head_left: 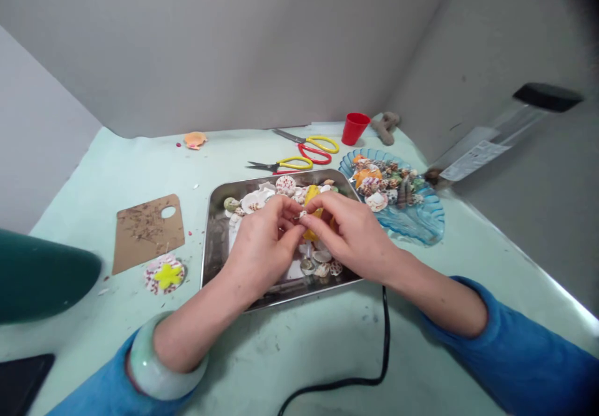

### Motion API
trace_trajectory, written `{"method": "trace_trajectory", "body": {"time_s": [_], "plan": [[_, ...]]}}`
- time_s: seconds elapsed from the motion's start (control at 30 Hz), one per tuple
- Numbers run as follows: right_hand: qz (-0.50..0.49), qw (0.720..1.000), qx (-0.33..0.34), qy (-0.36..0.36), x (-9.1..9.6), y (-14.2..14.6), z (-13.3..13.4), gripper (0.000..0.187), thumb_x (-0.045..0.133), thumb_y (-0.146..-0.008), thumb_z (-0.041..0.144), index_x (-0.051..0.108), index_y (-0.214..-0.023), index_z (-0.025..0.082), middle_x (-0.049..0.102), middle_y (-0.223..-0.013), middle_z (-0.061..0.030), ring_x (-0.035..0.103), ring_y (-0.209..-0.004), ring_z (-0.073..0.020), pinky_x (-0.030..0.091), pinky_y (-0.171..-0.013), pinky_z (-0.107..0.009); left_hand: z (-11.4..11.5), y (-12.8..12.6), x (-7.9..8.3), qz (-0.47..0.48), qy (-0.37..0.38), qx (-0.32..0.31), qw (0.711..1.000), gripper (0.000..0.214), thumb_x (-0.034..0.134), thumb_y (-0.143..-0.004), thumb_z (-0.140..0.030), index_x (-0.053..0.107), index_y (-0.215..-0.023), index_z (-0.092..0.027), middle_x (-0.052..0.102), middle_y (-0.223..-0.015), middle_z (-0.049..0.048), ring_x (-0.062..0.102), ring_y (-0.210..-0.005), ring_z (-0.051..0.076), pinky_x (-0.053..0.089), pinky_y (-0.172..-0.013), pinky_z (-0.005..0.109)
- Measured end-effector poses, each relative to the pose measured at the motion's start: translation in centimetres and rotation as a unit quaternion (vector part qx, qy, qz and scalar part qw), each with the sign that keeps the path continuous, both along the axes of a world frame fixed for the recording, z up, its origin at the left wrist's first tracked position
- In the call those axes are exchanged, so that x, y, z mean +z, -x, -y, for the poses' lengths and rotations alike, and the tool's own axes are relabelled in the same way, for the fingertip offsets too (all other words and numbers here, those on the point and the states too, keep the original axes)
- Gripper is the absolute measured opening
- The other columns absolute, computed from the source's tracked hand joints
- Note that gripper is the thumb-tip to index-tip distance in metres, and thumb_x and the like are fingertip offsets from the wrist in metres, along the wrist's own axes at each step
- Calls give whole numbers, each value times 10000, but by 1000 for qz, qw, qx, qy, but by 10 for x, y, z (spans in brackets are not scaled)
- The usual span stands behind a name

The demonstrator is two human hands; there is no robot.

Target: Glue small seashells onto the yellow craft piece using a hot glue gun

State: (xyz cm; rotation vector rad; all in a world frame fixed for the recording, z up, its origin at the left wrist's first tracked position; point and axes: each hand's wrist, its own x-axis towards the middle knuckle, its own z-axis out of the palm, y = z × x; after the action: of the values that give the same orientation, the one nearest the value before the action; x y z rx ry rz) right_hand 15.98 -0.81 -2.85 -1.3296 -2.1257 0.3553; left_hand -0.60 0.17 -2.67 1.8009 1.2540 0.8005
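Note:
Over a metal tray [216, 229], my left hand [264, 244] and my right hand [349, 232] meet fingertip to fingertip. Both pinch a tiny whitish shell [302, 214] with dark specks, mostly covered by the fingers. Behind them lies a yellow object [312, 195] that looks like a glue gun, largely hidden by my hands. Shells of several kinds lie in the tray around it, among them a speckled scallop shell [285, 184] at the back and a pale clam shell [322, 256] close to my right hand.
Two pairs of scissors [322, 144] lie behind the tray. A blue dish [421, 226] of shells and a red cup [355, 129] are at right. At left lie a brown board [150, 229] and a shell with a yellow star [167, 275]. A black cord [346, 382] crosses the front.

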Motion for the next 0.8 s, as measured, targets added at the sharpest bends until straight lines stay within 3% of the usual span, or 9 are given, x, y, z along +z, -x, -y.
{"method": "trace_trajectory", "body": {"time_s": [0.1, 0.27, 0.43, 0.57, 0.67, 0.8], "plan": [[27, 1000, -2, -10, 3, 3, 4, 184, 464, -909, 282, 562, -1004, 159, 611, -973, -72, 557, -835, -164, 400, -710, -271, 1, 0, 2, -5, -4, 2, 1000, 124, 546, -775, -196, 540, -898, -202, 662, -756, -5, 643, -661, 139, 506, -632, 269], [27, 999, -24, -30, 11, -1, 8, 144, 473, -895, 261, 572, -939, 165, 622, -881, -49, 554, -730, -141, 410, -647, -252, 3, -2, 4, 19, -14, -15, 1000, 152, 537, -783, -193, 515, -933, -197, 664, -860, 15, 647, -691, 135, 511, -630, 266], [-13, 979, -169, -114, 21, -48, 8, 144, 508, -879, 287, 607, -928, 196, 659, -889, -32, 571, -670, -131, 427, -612, -249, 4, -2, 5, -1, -29, -15, 999, 190, 518, -811, -240, 514, -997, -198, 671, -943, 42, 651, -745, 152, 514, -665, 297], [69, 952, -272, -123, 17, -94, 9, 163, 523, -862, 298, 640, -939, 213, 686, -906, -34, 594, -651, -147, 442, -633, -277, 4, -1, 6, -19, -38, -17, 999, 169, 514, -812, -259, 533, -968, -198, 678, -936, 46, 653, -724, 159, 511, -647, 299], [157, 935, -295, -123, 9, -112, 9, 207, 477, -885, 295, 641, -983, 216, 687, -935, -45, 619, -707, -169, 433, -641, -286, 4, 0, 6, -34, -47, -24, 998, 164, 507, -817, -279, 560, -949, -198, 692, -903, 49, 655, -699, 167, 503, -628, 297], [228, 919, -293, -129, 0, -114, 6, 249, 431, -910, 299, 644, -1006, 214, 673, -981, -64, 621, -754, -182, 399, -611, -278, 5, 0, 7, -56, -49, -31, 997, 182, 494, -829, -297, 584, -952, -199, 705, -845, 40, 656, -688, 174, 489, -631, 300]]}}
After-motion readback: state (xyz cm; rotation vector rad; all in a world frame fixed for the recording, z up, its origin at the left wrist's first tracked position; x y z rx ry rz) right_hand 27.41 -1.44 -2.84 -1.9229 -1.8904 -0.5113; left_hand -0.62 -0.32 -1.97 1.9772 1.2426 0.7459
